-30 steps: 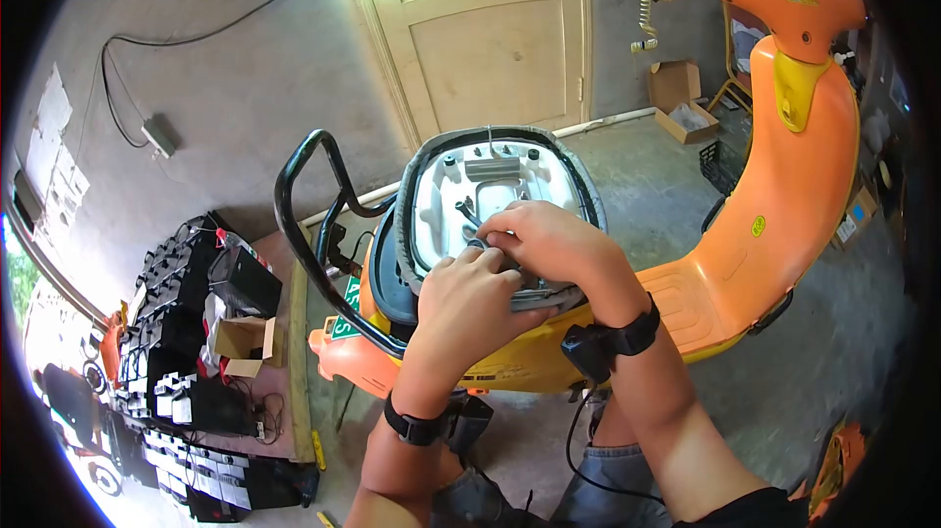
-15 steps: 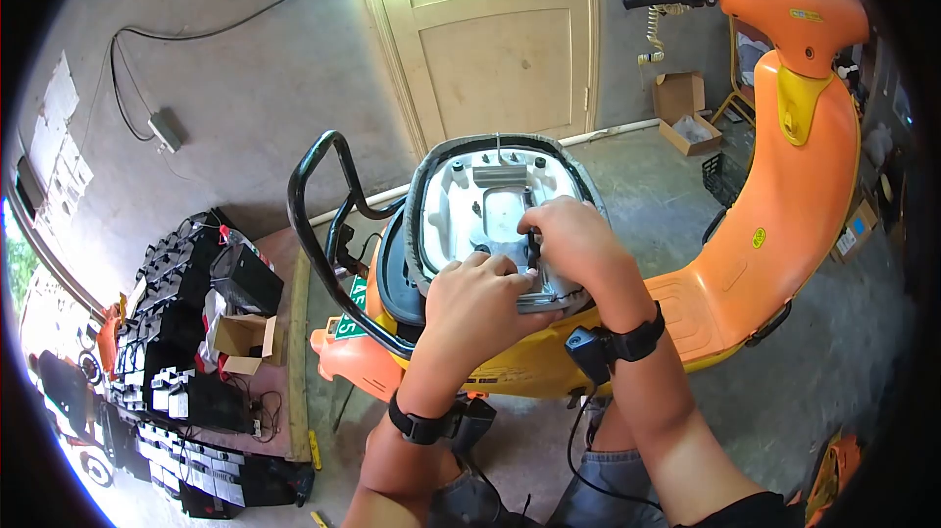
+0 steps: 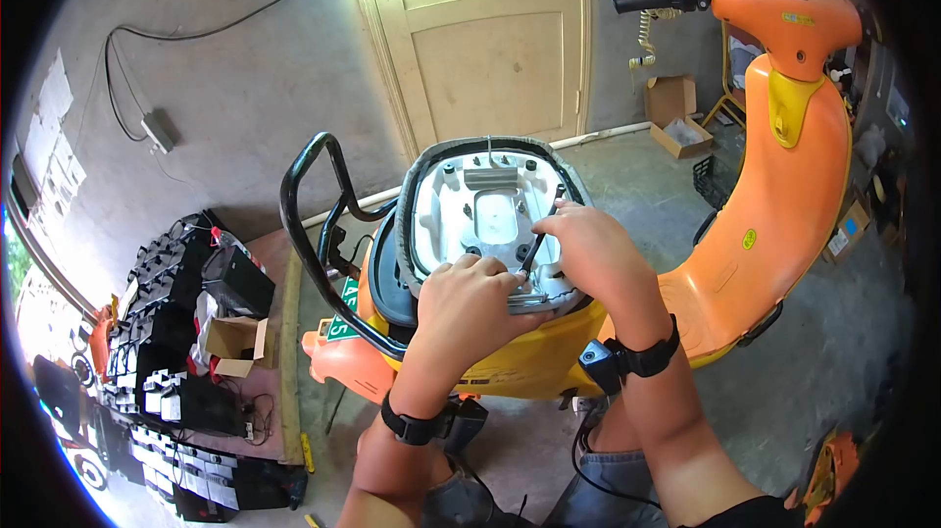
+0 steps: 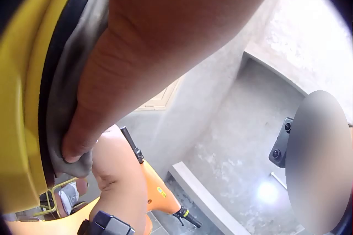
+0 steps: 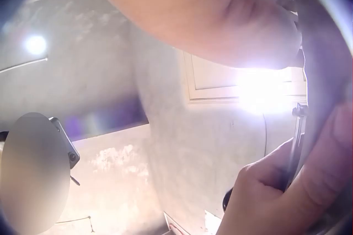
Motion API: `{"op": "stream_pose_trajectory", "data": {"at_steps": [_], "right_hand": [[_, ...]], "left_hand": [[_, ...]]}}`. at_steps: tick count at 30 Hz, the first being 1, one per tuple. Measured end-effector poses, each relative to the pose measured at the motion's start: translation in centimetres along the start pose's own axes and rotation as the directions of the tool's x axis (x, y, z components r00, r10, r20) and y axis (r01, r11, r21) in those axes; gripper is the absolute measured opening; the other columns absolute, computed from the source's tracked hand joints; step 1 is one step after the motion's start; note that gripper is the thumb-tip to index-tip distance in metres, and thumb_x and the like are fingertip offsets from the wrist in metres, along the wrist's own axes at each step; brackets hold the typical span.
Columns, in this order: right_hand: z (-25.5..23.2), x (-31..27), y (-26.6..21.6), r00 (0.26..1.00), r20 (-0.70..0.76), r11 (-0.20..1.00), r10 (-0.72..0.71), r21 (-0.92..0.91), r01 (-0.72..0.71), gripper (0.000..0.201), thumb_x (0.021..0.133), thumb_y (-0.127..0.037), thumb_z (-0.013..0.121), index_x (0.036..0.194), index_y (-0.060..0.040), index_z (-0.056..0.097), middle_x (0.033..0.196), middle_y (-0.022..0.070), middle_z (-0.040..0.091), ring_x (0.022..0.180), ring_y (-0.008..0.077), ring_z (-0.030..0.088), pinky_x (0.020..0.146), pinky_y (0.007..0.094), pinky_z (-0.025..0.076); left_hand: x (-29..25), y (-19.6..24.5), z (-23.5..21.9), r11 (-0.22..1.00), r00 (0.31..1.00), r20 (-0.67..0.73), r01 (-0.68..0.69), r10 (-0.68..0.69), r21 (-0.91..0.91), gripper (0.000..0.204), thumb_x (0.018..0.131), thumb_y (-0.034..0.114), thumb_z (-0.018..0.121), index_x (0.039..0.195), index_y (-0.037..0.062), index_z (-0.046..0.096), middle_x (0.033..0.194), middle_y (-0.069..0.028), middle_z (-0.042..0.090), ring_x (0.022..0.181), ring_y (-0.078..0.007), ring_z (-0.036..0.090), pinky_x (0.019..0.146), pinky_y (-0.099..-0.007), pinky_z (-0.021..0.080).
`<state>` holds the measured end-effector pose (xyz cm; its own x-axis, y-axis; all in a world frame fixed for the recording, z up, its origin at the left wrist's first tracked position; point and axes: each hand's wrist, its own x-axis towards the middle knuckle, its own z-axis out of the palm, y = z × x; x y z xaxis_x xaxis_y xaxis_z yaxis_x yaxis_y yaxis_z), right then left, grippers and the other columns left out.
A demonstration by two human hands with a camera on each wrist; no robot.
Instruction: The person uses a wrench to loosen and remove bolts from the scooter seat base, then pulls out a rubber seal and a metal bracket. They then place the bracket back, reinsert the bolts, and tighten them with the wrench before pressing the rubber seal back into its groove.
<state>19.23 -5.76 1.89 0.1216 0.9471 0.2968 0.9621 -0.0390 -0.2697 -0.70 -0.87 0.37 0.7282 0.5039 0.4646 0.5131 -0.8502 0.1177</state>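
An upturned scooter seat [image 3: 431, 224] lies across the yellow body [image 3: 520, 366], its white underside facing up inside a grey cover edge. My left hand [image 3: 463, 304] grips the near edge of the seat, fingers over the underside and thumb beneath the grey cover. In my right hand [image 3: 600, 255] I hold a slim dark tool [image 3: 533, 257], slanting down toward the left fingertips near a metal hinge [image 3: 529, 303]. The tool's lower tip is partly hidden by the left fingers. The left wrist view shows the left thumb [image 4: 77, 144] against the grey cover.
A black grab rail [image 3: 294, 200] rises left of the seat. The orange front of the scooter [image 3: 804, 185] stands to the right. Rows of black batteries [image 3: 162, 302] and an open carton [image 3: 235, 344] are at left; another carton [image 3: 676, 121] sits by the door [image 3: 500, 48].
My right hand has moved right, away from the left hand, and the dark tool now slants from the hinge end toward the seat's right side. The left hand keeps its grip on the seat edge.
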Motion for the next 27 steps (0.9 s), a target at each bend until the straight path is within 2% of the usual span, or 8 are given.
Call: {"op": "stream_pose_trajectory", "data": {"at_steps": [7,11,14,17,21,23,26,27], "right_hand": [[0.6,-0.8,1.0,0.999,-0.013,0.999,0.035,0.013,-0.035,0.030,0.082,-0.001,0.073,0.110,-0.0068,0.081,0.110,0.0171,0.075,0.111,0.0372,0.069,0.100,0.0455,0.055],[0.5,-0.7,1.2,0.999,-0.004,0.999,0.054,0.008,-0.054,0.034,0.086,-0.002,0.066,0.116,-0.0086,0.082,0.124,0.0153,0.071,0.124,0.0351,0.063,0.108,0.0440,0.050],[1.9,-0.1,2.9,0.984,-0.170,0.995,0.047,-0.083,-0.062,0.040,0.089,-0.002,0.062,0.124,-0.0090,0.078,0.134,0.0143,0.067,0.134,0.0327,0.057,0.115,0.0442,0.043],[2.0,0.5,3.8,0.992,-0.029,0.990,0.123,0.070,-0.121,0.036,0.096,-0.006,0.059,0.127,-0.0075,0.076,0.148,0.0182,0.061,0.143,0.0370,0.051,0.120,0.0478,0.041],[1.3,0.5,2.9,0.988,0.027,0.988,0.149,0.032,-0.150,0.041,0.100,-0.010,0.056,0.138,-0.0072,0.070,0.160,0.0232,0.051,0.152,0.0412,0.042,0.128,0.0480,0.033],[2.6,0.5,3.7,0.991,-0.065,0.993,0.115,0.039,-0.113,0.040,0.096,-0.007,0.058,0.132,-0.0087,0.074,0.150,0.0218,0.059,0.144,0.0402,0.049,0.122,0.0492,0.039],[1.3,0.5,3.0,0.986,-0.006,0.985,0.167,-0.033,-0.167,0.041,0.094,-0.005,0.059,0.132,-0.0089,0.075,0.144,0.0204,0.064,0.141,0.0397,0.052,0.118,0.0505,0.042],[1.2,0.4,2.9,0.985,-0.053,0.985,0.161,-0.056,-0.164,0.040,0.091,-0.003,0.059,0.127,-0.0071,0.076,0.133,0.0202,0.067,0.138,0.0379,0.053,0.114,0.0506,0.045]], "left_hand": [[0.0,-0.1,-0.1,1.000,1.000,0.016,0.002,-0.002,-0.007,0.052,0.073,0.057,0.087,0.104,0.0161,0.088,0.097,-0.0016,0.079,0.095,-0.0217,0.074,0.083,-0.0368,0.058],[0.1,-0.3,0.1,0.999,1.000,0.018,0.017,-0.017,-0.034,0.052,0.072,0.057,0.087,0.104,0.0160,0.088,0.099,-0.0022,0.079,0.095,-0.0223,0.074,0.084,-0.0371,0.057],[0.0,-0.4,0.1,0.997,0.998,0.049,0.037,-0.033,-0.072,0.052,0.072,0.057,0.088,0.104,0.0157,0.088,0.100,-0.0027,0.079,0.096,-0.0228,0.073,0.085,-0.0374,0.057],[0.0,-0.5,0.3,0.997,0.999,0.045,0.020,-0.016,-0.070,0.052,0.072,0.057,0.088,0.104,0.0155,0.088,0.100,-0.0031,0.079,0.097,-0.0232,0.073,0.086,-0.0382,0.057],[0.0,-0.5,0.3,0.998,0.999,0.048,0.009,-0.007,-0.057,0.053,0.072,0.057,0.087,0.104,0.0154,0.088,0.100,-0.0033,0.079,0.096,-0.0234,0.073,0.086,-0.0383,0.057],[0.0,-0.4,0.2,0.999,0.998,0.067,0.000,0.004,-0.047,0.053,0.072,0.058,0.087,0.104,0.0154,0.088,0.100,-0.0031,0.079,0.096,-0.0234,0.073,0.086,-0.0381,0.057],[0.0,-0.2,0.0,1.000,1.000,0.027,0.004,-0.004,-0.020,0.053,0.072,0.059,0.087,0.103,0.0160,0.088,0.097,-0.0022,0.079,0.094,-0.0229,0.073,0.083,-0.0369,0.057],[0.0,-0.2,0.0,1.000,0.999,0.034,-0.009,0.009,-0.019,0.053,0.072,0.059,0.087,0.103,0.0160,0.088,0.097,-0.0022,0.079,0.094,-0.0229,0.073,0.083,-0.0369,0.057]]}}
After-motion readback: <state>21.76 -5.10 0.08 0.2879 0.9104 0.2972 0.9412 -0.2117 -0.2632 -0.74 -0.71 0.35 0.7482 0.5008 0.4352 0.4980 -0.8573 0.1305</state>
